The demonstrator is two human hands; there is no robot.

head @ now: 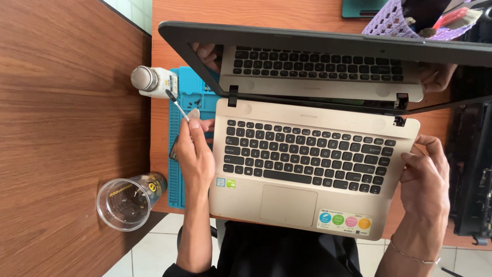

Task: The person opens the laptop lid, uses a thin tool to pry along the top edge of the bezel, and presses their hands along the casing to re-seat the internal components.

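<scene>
Here the left hand [196, 154] pinches a thin metal pry tool [178, 105] beside the open gold laptop [312, 169], whose right edge the right hand [424, 177] clasps; steadying it seems wise.

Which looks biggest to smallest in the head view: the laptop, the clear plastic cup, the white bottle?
1. Laptop, by far the largest.
2. Clear plastic cup.
3. White bottle, though only slightly smaller than the cup; the cup may sit nearer the camera, so that pair is unsure.
</scene>
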